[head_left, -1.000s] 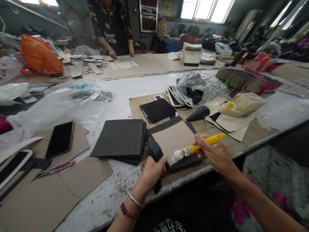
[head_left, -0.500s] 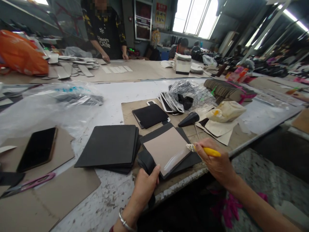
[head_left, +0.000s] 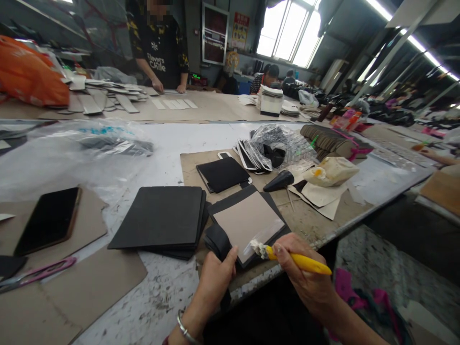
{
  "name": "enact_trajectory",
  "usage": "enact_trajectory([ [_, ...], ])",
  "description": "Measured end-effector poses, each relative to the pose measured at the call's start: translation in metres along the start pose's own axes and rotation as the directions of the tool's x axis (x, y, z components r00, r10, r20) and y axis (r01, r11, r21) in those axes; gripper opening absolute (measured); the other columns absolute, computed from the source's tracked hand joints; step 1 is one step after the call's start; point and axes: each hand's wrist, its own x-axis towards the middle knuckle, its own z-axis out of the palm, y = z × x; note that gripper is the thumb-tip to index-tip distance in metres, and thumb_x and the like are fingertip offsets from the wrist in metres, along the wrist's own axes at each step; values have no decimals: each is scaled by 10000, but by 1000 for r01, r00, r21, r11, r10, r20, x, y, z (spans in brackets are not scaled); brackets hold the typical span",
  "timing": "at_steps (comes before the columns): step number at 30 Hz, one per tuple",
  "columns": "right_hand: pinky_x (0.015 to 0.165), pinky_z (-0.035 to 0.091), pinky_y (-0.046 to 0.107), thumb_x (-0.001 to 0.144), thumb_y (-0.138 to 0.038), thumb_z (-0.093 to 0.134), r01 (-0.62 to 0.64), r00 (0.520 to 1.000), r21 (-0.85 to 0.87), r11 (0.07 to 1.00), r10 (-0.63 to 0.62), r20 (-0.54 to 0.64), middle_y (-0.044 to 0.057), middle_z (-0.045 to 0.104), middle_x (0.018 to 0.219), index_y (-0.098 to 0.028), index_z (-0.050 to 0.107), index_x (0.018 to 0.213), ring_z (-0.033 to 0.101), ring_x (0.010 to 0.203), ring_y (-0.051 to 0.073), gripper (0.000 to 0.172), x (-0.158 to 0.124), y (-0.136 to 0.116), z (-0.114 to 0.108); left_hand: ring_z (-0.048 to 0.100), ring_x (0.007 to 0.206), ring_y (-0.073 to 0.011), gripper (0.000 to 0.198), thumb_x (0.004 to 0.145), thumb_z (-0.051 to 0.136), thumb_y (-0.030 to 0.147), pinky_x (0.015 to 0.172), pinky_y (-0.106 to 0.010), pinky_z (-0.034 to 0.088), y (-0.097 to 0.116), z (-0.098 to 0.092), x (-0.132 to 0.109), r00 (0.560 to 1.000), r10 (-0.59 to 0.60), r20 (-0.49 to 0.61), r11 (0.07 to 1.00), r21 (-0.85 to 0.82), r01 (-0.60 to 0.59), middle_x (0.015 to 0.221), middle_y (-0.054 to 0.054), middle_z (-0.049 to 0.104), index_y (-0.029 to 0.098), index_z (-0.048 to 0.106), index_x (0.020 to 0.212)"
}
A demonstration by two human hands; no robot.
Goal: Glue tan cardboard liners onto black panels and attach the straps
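Note:
A yellow-handled glue brush (head_left: 305,263) is gripped in my right hand (head_left: 305,268), its white-caked bristles touching a beige square panel (head_left: 247,218). Glossy wet streaks run along the panel's near right edge. My left hand (head_left: 217,275) pinches the panel's near left corner, thumb on top, with a folded black strip (head_left: 217,239) beside and partly under the fingers. Black sheets lie beneath the panel. To the left is a stack of dark square sheets (head_left: 158,218). Just behind the panel rests a black folded piece (head_left: 223,173).
A black cone (head_left: 279,181) and a yellowish container (head_left: 332,171) stand at the right. Behind them sits a clear plastic bag (head_left: 280,146). A phone (head_left: 48,218) and pink-handled scissors (head_left: 53,270) lie left. Across the table a person (head_left: 161,52) handles pale strips.
My right hand has moved left and toward me, bringing the brush from the panel's right edge to its near edge. My left hand stays at the corner. The view has shifted slightly.

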Motion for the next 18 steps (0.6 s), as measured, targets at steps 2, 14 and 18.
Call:
enact_trajectory([
  [2,579,475,218,899,-252,507,-130,989,91,987,136,-58,4,558,672,-183,578,707,562,601,113,216,1,-9,3,415,404,-126,497,694,457,597,502,-275,333,-1,0,1,1000,3,6,1000,3,-3,385,-9,430,210,432,383],
  [14,436,445,223,845,-488,546,-394,896,149,907,415,-157,1,539,545,-174,596,660,517,446,114,369,11,6,0,388,380,-109,466,677,471,566,467,-261,316,1,-2,0,999,-14,32,998,-60,16,371,2,409,211,424,380],
  [18,377,425,223,843,-518,526,-440,889,292,850,457,8,-6,527,505,-169,581,639,497,396,111,408,9,-2,11,368,385,-102,452,657,471,575,466,-261,305,2,-3,1,999,-9,36,998,-57,11,379,9,402,216,409,389],
])
